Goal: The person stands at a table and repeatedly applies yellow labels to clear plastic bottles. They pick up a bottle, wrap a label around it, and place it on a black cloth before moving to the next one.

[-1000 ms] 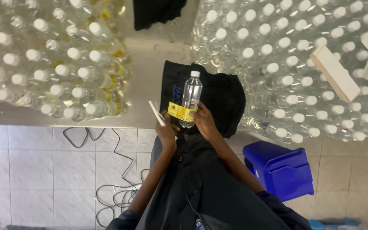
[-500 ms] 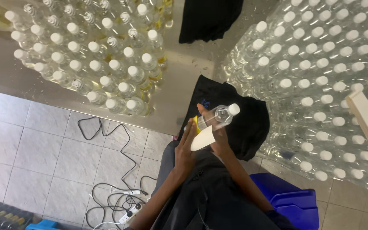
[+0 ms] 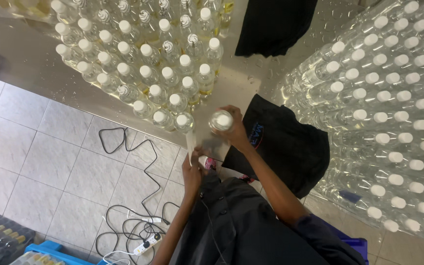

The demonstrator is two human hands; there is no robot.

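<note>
Cables (image 3: 123, 147) lie on the tiled floor at left; capped bottles (image 3: 143, 73) stand grouped on the steel surface (image 3: 25, 59); the left hand (image 3: 192, 169) pinches a white strip (image 3: 190, 142) between its fingers; the right hand (image 3: 234, 131) wraps its fingers around a clear bottle (image 3: 221, 120) held upright just beside the group; setting it down well likely calls for a vertical bottle and a clear gap; black cloth (image 3: 285, 147) lies right.

I am gripping a capped clear bottle (image 3: 221, 120) upright in my right hand (image 3: 235, 133), seen from above, so its label is hidden. My left hand (image 3: 192, 172) is pinching a narrow white label backing strip (image 3: 190, 142). Just left of the bottle are standing bottles with yellow labels (image 3: 172, 73). Right of my hand are crowding unlabelled clear bottles (image 3: 388, 98).
</note>
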